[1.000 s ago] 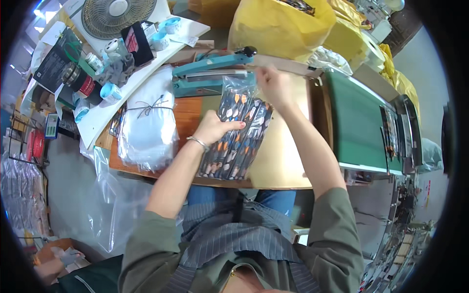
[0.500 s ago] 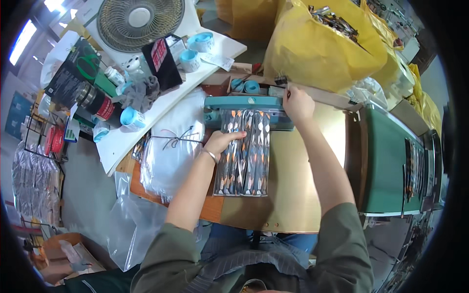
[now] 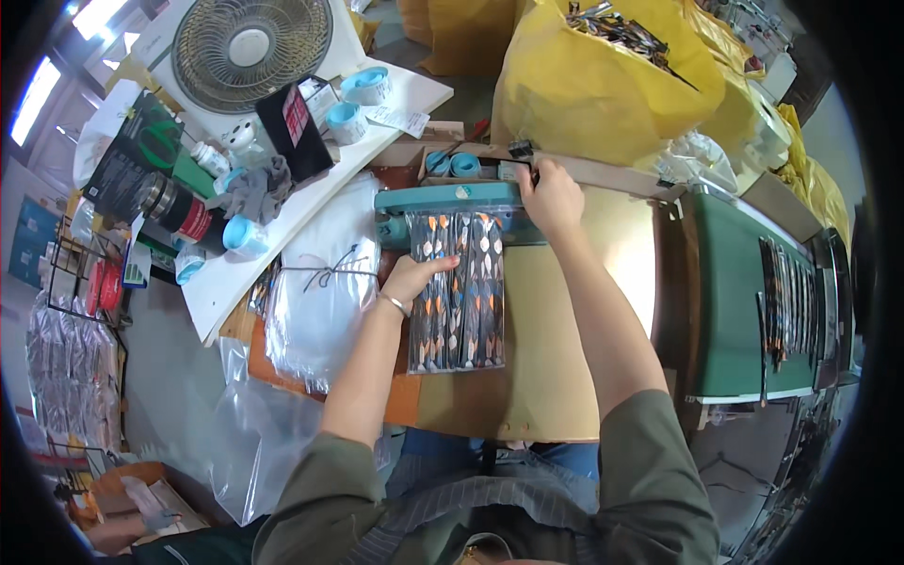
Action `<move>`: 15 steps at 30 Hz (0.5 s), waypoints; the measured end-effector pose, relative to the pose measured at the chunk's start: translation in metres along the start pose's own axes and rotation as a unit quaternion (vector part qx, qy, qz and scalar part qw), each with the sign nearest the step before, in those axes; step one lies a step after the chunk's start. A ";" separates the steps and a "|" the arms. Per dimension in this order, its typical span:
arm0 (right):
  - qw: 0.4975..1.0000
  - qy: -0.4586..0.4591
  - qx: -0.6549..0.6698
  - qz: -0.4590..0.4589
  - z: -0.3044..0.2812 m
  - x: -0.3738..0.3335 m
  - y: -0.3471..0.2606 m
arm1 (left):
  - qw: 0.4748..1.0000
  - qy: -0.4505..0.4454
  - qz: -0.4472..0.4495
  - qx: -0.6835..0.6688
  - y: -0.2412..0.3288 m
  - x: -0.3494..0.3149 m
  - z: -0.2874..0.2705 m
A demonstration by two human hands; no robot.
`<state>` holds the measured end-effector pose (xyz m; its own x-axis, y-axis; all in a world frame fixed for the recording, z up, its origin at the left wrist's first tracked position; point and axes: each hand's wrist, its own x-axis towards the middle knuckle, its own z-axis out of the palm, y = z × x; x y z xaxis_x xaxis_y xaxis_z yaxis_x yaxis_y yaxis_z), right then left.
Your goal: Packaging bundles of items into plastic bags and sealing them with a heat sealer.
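A clear plastic bag of dark strips with orange and white diamond shapes lies in front of me, its far end at a teal bar-type bag sealer. My left hand grips the bag's left edge, the thumb over its top and the other fingers hidden beneath. At the right end of the sealer's long arm, my right hand is closed round the arm's tip. Left of the bag, a stack of clear plastic bags lies tied with a dark cord.
A fan, a phone and light-blue label rolls stand on a white board at the left. Yellow sacks stand behind the sealer. Dark strips lie on a green surface at right. Another person's hand shows at lower left.
The whole view has shifted slightly left. Both my hands keep their places on the bag and the sealer's arm. Another person's hand has come into view at lower left.
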<state>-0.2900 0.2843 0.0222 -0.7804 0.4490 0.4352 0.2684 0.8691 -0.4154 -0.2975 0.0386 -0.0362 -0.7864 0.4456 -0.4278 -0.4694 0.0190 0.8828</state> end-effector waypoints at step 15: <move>0.983 -0.150 0.093 -0.059 -0.101 -0.305 0.056 | 0.774 0.169 0.142 0.593 0.006 -0.133 -0.136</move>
<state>0.0202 0.2172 -0.0531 -0.9385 0.2419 0.2464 0.0798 0.8462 -0.5269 -0.2501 -0.1421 -0.0007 -0.9442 0.3277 -0.0326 0.2842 0.8608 0.4223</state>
